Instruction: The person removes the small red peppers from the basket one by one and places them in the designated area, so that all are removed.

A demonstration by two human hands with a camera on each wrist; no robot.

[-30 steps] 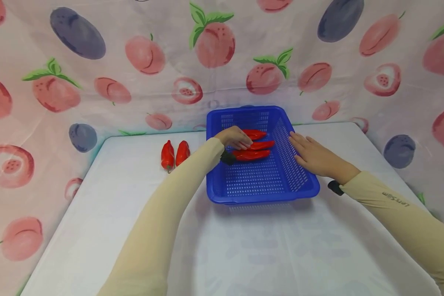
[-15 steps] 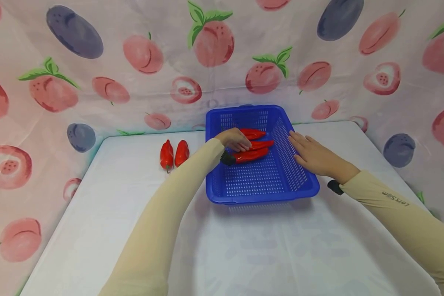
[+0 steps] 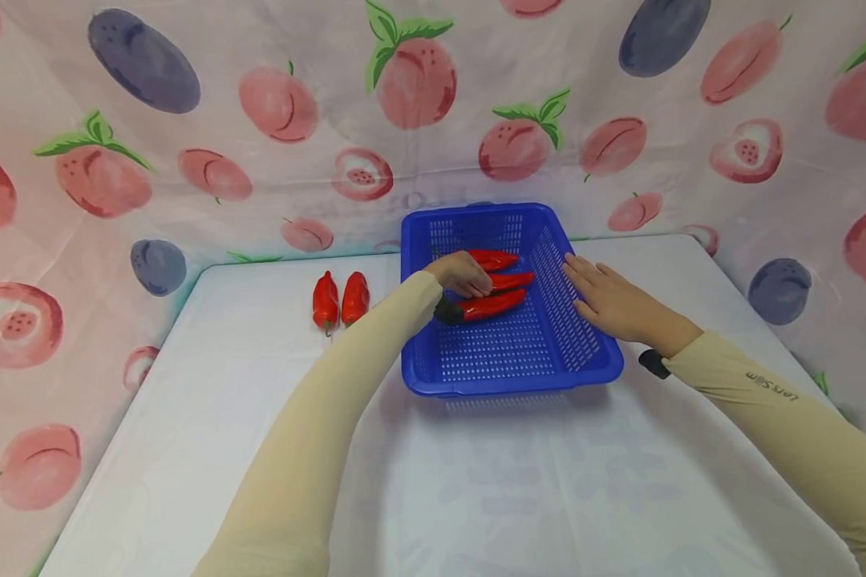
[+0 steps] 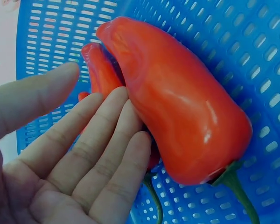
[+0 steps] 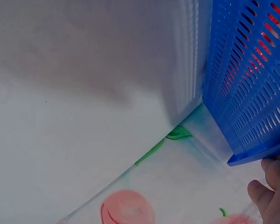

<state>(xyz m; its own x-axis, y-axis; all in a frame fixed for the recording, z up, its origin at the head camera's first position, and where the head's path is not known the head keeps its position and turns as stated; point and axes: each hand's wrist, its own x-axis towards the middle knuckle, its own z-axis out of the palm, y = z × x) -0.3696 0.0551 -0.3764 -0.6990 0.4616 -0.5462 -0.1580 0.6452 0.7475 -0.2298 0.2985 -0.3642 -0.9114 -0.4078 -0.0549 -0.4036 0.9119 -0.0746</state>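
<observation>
My left hand (image 3: 463, 272) reaches into a blue plastic basket (image 3: 508, 388) over three red peppers. In the left wrist view its fingers (image 4: 91, 144) are extended side by side with the thumb apart, and the fingertips lie right against the side of the nearest red pepper (image 4: 182, 102), whose green stem points toward the near side. Behind that one are a middle pepper (image 3: 514, 281) and a far pepper (image 3: 494, 259), both partly hidden by the hand. My right hand (image 3: 613, 304) rests with straight fingers on the basket's right rim.
Two more red peppers, a left one (image 3: 325, 301) and a right one (image 3: 355, 298), lie on the white table (image 3: 216, 385) left of the basket. My left forearm (image 3: 332, 401) passes close to them. A fruit-printed cloth (image 3: 462, 48) hangs behind the table.
The nearest pepper in the basket has turned from nearly level to a slant, its left end shifting toward the near side. The left hand moves only slightly; the right hand stays on the rim.
</observation>
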